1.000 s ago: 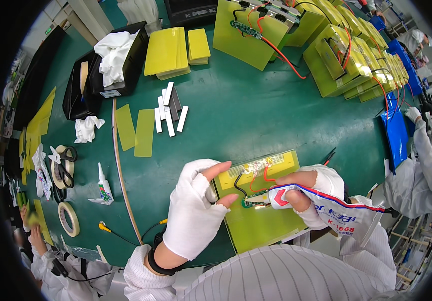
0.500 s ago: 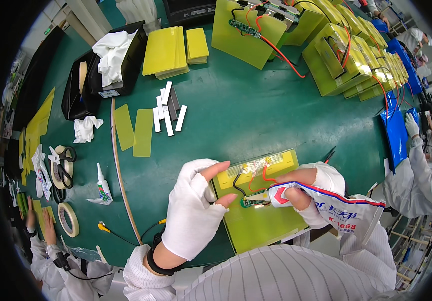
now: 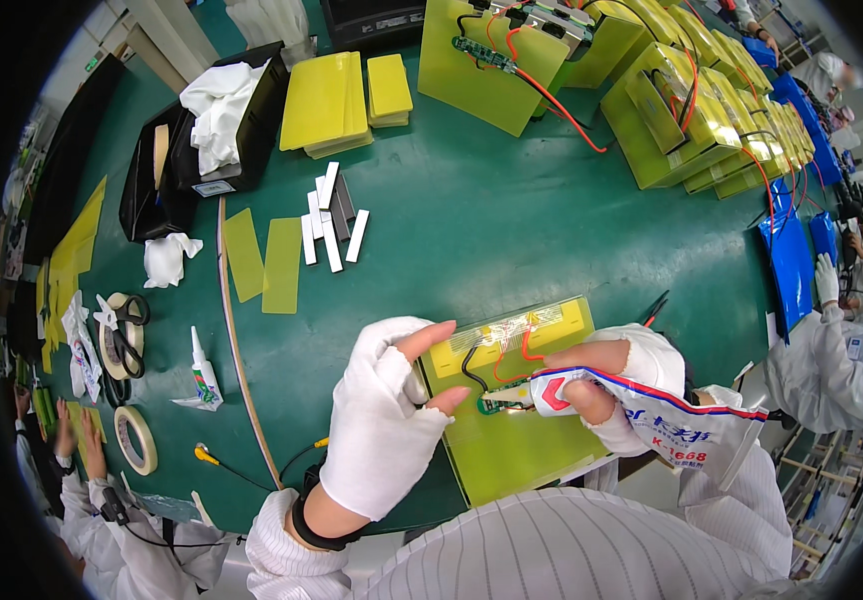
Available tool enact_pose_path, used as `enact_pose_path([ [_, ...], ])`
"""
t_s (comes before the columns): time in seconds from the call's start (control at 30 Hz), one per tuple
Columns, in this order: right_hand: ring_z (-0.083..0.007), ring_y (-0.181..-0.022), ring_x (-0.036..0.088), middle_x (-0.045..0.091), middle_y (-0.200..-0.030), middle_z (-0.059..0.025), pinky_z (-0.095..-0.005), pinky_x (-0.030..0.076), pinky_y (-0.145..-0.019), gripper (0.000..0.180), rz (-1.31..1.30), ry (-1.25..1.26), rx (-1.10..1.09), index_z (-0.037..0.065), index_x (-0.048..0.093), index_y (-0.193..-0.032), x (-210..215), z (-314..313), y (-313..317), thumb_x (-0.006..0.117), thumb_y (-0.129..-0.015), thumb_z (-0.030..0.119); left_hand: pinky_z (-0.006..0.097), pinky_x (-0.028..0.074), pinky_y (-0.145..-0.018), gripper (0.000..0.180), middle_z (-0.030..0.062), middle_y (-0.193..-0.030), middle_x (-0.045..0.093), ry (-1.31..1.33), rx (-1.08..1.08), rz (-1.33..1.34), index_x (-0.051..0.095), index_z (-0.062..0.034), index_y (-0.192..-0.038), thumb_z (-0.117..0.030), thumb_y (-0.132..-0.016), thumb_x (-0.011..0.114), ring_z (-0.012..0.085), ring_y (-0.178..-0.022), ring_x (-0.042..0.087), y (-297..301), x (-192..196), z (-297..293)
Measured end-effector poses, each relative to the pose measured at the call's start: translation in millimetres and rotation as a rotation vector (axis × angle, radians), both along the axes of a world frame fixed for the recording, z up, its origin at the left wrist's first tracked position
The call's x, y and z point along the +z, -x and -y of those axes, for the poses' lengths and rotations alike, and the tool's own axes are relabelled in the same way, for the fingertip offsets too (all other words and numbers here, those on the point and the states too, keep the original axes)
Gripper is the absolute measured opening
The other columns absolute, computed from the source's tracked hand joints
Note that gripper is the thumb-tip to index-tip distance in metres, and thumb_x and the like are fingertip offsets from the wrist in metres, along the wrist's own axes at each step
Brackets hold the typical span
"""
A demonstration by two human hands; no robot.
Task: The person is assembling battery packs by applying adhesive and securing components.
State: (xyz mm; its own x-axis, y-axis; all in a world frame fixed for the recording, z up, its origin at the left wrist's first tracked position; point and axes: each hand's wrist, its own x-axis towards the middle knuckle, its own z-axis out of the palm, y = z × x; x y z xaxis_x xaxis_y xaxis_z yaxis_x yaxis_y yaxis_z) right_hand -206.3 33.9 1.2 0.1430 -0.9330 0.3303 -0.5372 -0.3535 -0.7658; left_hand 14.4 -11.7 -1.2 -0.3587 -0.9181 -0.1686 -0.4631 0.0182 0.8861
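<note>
In front of me a battery pack with yellow-green boards (image 3: 526, 455) lies flat, with black and red wires running to a small green circuit board (image 3: 492, 408) on it. My right hand (image 3: 631, 370), in a white glove with bare fingertips, pinches a white, soft glue tube (image 3: 686, 430). The tube's nozzle points left and lies right at the circuit board; whether it touches cannot be made out. My left hand (image 3: 381, 420), gloved the same way, is beside the pack's left edge. Its thumb and forefinger are apart with nothing between them; the other fingers are curled.
Yellow sheets (image 3: 323, 105), white-grey strips (image 3: 331, 225) and black bins (image 3: 236, 130) lie at far left. Masking tape (image 3: 135, 440), scissors (image 3: 126, 345) and a small glue bottle (image 3: 203, 372) sit left. Wired battery packs (image 3: 666, 130) stand far right. Co-workers are at both sides.
The glue nozzle has shifted slightly left along the circuit board. My left hand keeps its pose. A co-worker's gloved hand at the right has moved down a little.
</note>
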Motion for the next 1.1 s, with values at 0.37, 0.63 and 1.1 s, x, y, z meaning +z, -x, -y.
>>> enact_pose_path([
  [0.37, -0.0238, -0.059, 0.066, 0.068, -0.073, -0.0060, -0.0344, 0.052, -0.055, 0.015, -0.043, 0.036, 0.018, 0.006, 0.067, -0.095, 6.3, 2.0, 3.6, 0.069, -0.085, 0.016, 0.030, 0.049, -0.086, 0.060, 0.0072, -0.115, 0.056, -0.019, 0.005, -0.001, 0.064, -0.0115, -0.119, 0.011, -0.065, 0.077, 0.0219, -0.103, 0.059, -0.7, -0.2, -0.5],
  [0.63, -0.0269, -0.056, 0.063, 0.063, -0.067, -0.0090, -0.0355, 0.049, -0.052, 0.016, -0.039, 0.012, 0.079, 0.005, 0.067, -0.094, 6.3, 6.5, 3.7, 0.071, -0.083, 0.016, 0.030, 0.049, -0.086, 0.059, 0.0078, -0.115, 0.056, 0.008, 0.002, 0.010, 0.064, -0.0104, -0.119, 0.011, -0.065, 0.077, 0.0222, -0.103, 0.060, -0.1, 0.7, 0.5],
  [1.1, -0.0235, -0.058, 0.066, 0.068, -0.073, -0.0062, -0.0335, 0.051, -0.054, 0.015, 0.015, -0.077, 0.028, 0.007, 0.068, -0.095, 2.3, 0.0, 2.5, 0.069, -0.084, 0.017, 0.027, 0.046, -0.058, 0.056, 0.0046, -0.112, 0.055, 0.084, -0.032, 0.000, 0.063, -0.0109, -0.120, 0.007, -0.069, 0.078, 0.0118, -0.059, 0.048, -1.2, -3.3, 0.9],
])
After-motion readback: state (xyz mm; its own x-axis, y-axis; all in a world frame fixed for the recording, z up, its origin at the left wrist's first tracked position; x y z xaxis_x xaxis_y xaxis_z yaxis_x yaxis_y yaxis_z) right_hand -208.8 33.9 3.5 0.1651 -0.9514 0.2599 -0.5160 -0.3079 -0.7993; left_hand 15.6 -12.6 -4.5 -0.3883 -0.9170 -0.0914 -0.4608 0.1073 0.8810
